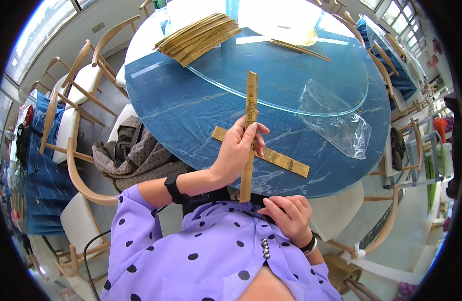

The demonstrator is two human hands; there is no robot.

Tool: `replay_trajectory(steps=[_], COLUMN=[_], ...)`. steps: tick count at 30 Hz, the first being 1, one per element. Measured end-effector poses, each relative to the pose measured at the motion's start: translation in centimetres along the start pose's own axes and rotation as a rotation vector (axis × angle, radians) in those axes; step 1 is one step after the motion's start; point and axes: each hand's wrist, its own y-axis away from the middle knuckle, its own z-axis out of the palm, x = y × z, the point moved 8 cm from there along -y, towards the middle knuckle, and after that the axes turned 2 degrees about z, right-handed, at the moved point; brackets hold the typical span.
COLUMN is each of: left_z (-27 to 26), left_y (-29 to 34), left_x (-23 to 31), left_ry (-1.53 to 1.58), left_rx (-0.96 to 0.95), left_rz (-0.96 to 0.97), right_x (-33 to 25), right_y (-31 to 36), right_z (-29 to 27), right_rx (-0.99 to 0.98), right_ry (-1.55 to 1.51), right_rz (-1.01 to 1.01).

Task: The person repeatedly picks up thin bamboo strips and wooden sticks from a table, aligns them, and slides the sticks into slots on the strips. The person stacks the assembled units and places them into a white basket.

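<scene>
Because the right hand (291, 213) sits by the table's near edge with fingers loosely curled, it gives the held strip no visible support; whether anything lies inside the curl, I cannot tell. Left hand (236, 150): closed, thumb against fingers, around the middle of one gold strip (251, 98), held nearly upright. Its lower end reaches the table edge by the lap; a bump there could twist it, and too hard a squeeze might crease it, if it is as thin as it looks. Beyond, a second gold strip (286, 162) lies slantwise on the table (191, 138); a dropping wrist could push it aside. Farther right, a crumpled clear bag (336, 125) lies across the rim of the glass turntable (271, 80); turning the glass may drag it. Farthest, a fanned strip stack (198, 37) looks liable to slide if jolted.
</scene>
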Motion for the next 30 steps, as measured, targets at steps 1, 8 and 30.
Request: replay_trajectory(steps=[1, 8, 30], left_z=[-0.8, -8.3, -17.0], left_y=[-2.0, -19.0, -30.1], left_x=[2.1, 18.3, 13.5], left_ry=[-0.144, -1.712, -2.210], left_rx=[-0.045, 0.141, 0.261], left_rz=[0.054, 0.771, 0.339], right_x=[0.3, 3.6, 30.6], right_y=[-0.2, -0.4, -17.9], right_z=[-0.3, -1.3, 4.4], right_rx=[-0.008, -0.093, -0.265], right_ry=[0.001, -0.057, 0.288], right_rz=[0.014, 0.101, 0.102])
